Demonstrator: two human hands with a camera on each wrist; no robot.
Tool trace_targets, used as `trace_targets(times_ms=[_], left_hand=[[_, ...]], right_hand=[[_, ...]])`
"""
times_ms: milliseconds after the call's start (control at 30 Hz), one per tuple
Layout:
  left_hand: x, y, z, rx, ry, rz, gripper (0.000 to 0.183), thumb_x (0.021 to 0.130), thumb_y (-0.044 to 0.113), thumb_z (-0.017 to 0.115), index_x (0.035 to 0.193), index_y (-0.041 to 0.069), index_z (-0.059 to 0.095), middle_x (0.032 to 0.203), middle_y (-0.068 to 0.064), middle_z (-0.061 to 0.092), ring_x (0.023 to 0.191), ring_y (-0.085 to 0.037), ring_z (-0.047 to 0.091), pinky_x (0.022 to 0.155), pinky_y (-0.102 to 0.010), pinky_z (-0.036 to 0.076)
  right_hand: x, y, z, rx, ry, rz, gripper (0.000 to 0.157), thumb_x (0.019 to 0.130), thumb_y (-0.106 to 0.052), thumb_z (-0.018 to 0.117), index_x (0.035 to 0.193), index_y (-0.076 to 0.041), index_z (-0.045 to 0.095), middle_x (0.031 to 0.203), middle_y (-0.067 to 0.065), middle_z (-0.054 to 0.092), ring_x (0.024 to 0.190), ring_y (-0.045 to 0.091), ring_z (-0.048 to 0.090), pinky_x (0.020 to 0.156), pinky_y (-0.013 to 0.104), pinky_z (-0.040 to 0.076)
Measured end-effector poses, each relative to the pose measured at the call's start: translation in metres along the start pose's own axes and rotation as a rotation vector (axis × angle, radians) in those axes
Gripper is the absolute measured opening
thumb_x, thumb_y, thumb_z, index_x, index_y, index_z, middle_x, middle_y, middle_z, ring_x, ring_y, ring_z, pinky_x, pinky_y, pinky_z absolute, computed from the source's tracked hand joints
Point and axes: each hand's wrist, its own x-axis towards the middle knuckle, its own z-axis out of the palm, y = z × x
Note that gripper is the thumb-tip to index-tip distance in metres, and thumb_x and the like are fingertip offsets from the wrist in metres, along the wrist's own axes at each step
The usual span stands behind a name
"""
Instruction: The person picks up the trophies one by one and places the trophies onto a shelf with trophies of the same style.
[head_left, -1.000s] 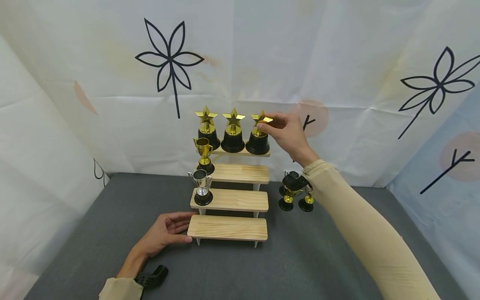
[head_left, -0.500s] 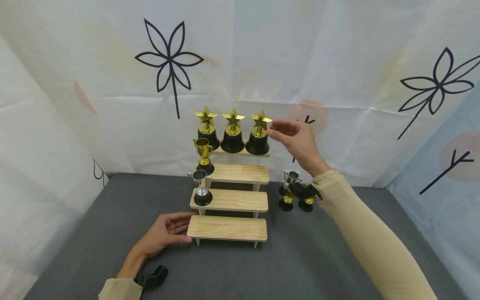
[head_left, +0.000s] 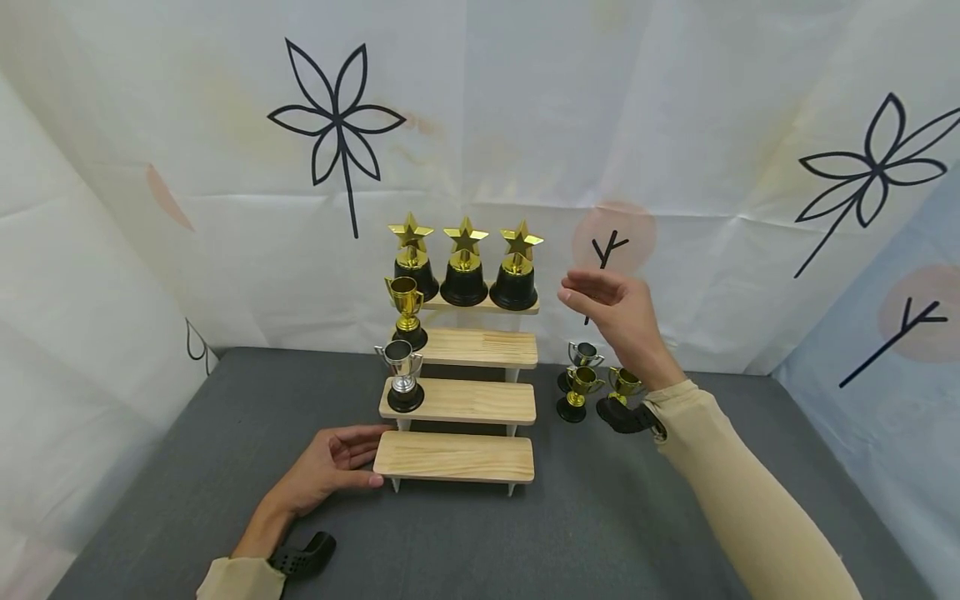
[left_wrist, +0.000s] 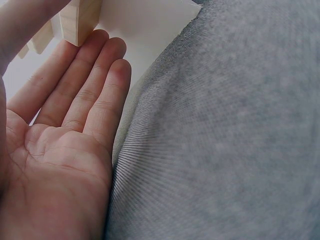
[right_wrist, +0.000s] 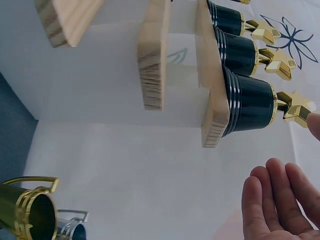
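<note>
The head view shows, nearest, the left hand [head_left: 330, 467] at the left end of the lowest wooden step [head_left: 453, 455], fingers nearly straight, thumb and fingertips touching the board without clasping it. At the left of the next step up stands a silver cup [head_left: 403, 365]; on the one behind, a gold cup [head_left: 407, 307]. Right of the steps, two gold cups [head_left: 583, 381] and another silver cup [head_left: 584, 354] cluster on the gray tabletop [head_left: 262, 417]. Above them hangs the right hand [head_left: 618, 317], fingers extended, thumb apart, holding nothing, near the rightmost of three star trophies [head_left: 464, 279] lined along the top step [head_left: 480, 307]. Behind is a patterned white cloth [head_left: 525, 100].
</note>
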Motion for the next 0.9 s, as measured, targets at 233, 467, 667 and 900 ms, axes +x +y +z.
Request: trace_targets(times_ms=[233, 467, 667, 900], left_hand=[[0.0, 0.0, 0.0, 0.002, 0.005, -0.004, 0.074, 0.082, -0.004, 0.081, 0.142, -0.02, 0.041, 0.143, -0.037, 0.047, 0.123, -0.013, 0.061, 0.105, -0.03, 0.051], [0.0, 0.0, 0.0, -0.003, 0.003, 0.002, 0.074, 0.081, -0.005, 0.081, 0.142, -0.02, 0.042, 0.142, -0.036, 0.048, 0.123, -0.014, 0.061, 0.105, -0.031, 0.051], [-0.001, 0.0, 0.0, -0.006, -0.003, 0.004, 0.074, 0.082, -0.005, 0.081, 0.142, -0.02, 0.041, 0.144, -0.037, 0.046, 0.124, -0.013, 0.061, 0.105, -0.032, 0.051], [-0.001, 0.001, 0.001, 0.001, 0.006, -0.009, 0.074, 0.082, -0.004, 0.081, 0.143, -0.019, 0.041, 0.144, -0.036, 0.046, 0.123, -0.013, 0.061, 0.105, -0.032, 0.052]], right_hand=[[-0.022, 0.015, -0.009, -0.062, 0.017, -0.005, 0.042, 0.096, -0.012, 0.072, 0.132, 0.007, 0.062, 0.127, 0.023, 0.065, 0.106, 0.005, 0.067, 0.096, 0.019, 0.055], [-0.042, 0.027, -0.015, -0.088, 0.044, -0.006, 0.042, 0.095, -0.012, 0.074, 0.131, 0.006, 0.062, 0.126, 0.022, 0.065, 0.106, 0.002, 0.066, 0.094, 0.016, 0.055], [-0.056, 0.034, -0.022, -0.051, 0.095, 0.017, 0.041, 0.094, -0.012, 0.075, 0.129, 0.006, 0.063, 0.124, 0.018, 0.067, 0.107, 0.006, 0.067, 0.091, 0.016, 0.056], [-0.069, 0.05, -0.034, -0.082, 0.176, 0.017, 0.039, 0.093, -0.01, 0.076, 0.127, 0.006, 0.065, 0.118, 0.007, 0.071, 0.107, 0.005, 0.067, 0.089, 0.015, 0.056]])
